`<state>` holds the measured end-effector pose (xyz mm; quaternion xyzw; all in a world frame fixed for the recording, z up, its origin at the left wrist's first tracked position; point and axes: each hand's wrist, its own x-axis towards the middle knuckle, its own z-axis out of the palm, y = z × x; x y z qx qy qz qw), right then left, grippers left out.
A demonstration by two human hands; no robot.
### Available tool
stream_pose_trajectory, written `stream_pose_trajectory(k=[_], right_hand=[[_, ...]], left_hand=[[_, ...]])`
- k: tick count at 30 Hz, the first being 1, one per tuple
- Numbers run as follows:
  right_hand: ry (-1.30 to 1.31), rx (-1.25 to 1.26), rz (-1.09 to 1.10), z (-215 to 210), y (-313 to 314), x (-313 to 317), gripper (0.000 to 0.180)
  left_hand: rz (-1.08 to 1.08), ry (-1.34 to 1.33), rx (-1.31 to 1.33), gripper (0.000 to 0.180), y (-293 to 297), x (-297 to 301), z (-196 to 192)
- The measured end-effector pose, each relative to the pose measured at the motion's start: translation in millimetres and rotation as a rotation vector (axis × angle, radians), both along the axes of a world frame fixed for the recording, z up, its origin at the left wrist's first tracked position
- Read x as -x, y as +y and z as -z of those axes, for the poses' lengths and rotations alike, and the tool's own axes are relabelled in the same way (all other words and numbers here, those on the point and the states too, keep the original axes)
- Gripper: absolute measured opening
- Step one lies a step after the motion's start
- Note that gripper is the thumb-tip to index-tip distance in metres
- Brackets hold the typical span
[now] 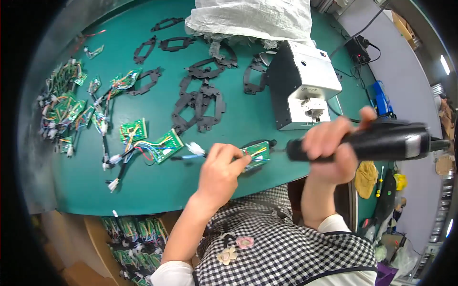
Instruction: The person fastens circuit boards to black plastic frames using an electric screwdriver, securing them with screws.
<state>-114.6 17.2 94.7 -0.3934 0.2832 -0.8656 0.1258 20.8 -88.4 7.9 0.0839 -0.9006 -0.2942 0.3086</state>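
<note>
Left hand (220, 168) pinches the green circuit board (256, 156) flat on the table (229, 102) at its near edge; right hand (331, 151) grips the electric screwdriver (377, 142). Keep bit square, board pinned.

circuit boards (67, 102) left, gaskets (200, 97) centre, screw feeder (303, 83) right

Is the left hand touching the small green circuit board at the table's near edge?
Touching: the head view shows the left hand with fingers pressed on the green circuit board.
</note>
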Motion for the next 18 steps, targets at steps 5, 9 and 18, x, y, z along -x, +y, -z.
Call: stream_pose_trajectory(k=[5,9,18], right_hand=[[0.422,-0.748,0.185,23.3,-24.8,36.8,0.047],[0.966,-0.975,0.064,66.4,-84.2,15.2,0.055],[1.151,-1.339,-0.035,80.3,-102.6,11.9,0.042]], left_hand=[[-0.366,0.006,0.077,0.020,-104.7,-33.2,-60.2],[-0.442,-0.339,0.167,0.027,-166.9,-43.9,-33.3],[-0.005,-0.933,0.294,0.073,-80.1,-64.9,-40.5]])
